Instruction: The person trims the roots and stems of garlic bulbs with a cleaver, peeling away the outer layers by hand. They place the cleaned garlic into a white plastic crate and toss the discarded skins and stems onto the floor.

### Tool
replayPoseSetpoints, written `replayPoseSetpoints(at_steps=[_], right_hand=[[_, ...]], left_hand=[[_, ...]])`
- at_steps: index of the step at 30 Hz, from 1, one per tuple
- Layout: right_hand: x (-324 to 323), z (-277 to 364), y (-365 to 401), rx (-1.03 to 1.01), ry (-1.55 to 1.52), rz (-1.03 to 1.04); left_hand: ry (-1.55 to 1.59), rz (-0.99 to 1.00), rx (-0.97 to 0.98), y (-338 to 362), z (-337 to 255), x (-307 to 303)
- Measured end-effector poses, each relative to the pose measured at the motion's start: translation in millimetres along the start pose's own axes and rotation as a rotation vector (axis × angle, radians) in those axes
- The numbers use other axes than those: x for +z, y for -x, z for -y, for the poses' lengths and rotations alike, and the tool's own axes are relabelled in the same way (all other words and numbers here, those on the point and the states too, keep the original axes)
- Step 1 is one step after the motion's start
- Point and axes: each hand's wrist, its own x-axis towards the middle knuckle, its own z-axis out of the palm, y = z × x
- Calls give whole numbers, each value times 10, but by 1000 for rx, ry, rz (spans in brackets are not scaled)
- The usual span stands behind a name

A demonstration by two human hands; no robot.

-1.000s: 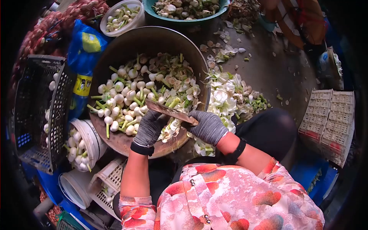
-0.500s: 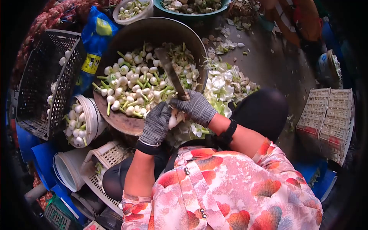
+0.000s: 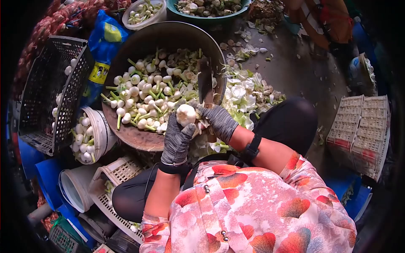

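Note:
My left hand (image 3: 177,141), in a grey glove, holds a white garlic bulb (image 3: 185,114) up over the near rim of a big dark metal pan (image 3: 130,137). In my right hand (image 3: 219,121), also gloved, I grip a knife (image 3: 205,84) whose blade points up and away over the pan. The pan is heaped with white bulbs with green stems (image 3: 143,99) on its left and cut trimmings (image 3: 185,67) on its right.
White peel scraps (image 3: 247,95) lie on the floor right of the pan. A white bucket of bulbs (image 3: 90,135) and a black crate (image 3: 46,92) stand left. A teal basin (image 3: 206,10) and a white bowl (image 3: 145,12) are at the back. White baskets (image 3: 358,130) sit right.
My left hand has raised a garlic bulb into view above the pan's rim. The knife swung from lying across the pan to pointing upward.

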Motion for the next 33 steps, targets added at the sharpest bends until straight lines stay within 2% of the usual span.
replayPoseSetpoints(at_steps=[3, 4, 8, 9, 10, 11, 12, 15, 20, 22, 28, 33], right_hand=[[-6, 77, 136, -384, 792, -275], [-72, 60, 109, -462, 963, -319], [-90, 214, 259, -491, 1055, -298], [-58, 281, 339, -538, 1146, -229], [-16, 372, 452, -583, 1234, -157], [-3, 404, 520, -628, 1320, -86], [-37, 372, 513, -618, 1459, -38], [28, 421, 585, -595, 1551, 47], [67, 356, 544, -585, 1616, 111], [78, 362, 546, -577, 1622, 122], [91, 294, 539, -503, 1639, 121], [37, 202, 452, -541, 1640, 100]], left_hand=[[-79, 22, 6, -24, 3, -32], [-80, 8, 31, -16, -4, -12], [-199, 1, 34, -63, 31, -97], [-254, -1, 31, -70, 45, -126], [-404, -21, 44, -79, 125, -205], [-539, 57, 40, -92, 175, -289], [-916, 172, 228, -71, 206, -363], [-1490, 379, 297, 1, 169, -408], [-1433, 91, 916, -3, 469, -527], [-1360, 35, 961, 5, 515, -543], [-1109, 78, 559, 92, 466, -512], [-1128, 14, 539, 77, 575, -597]])
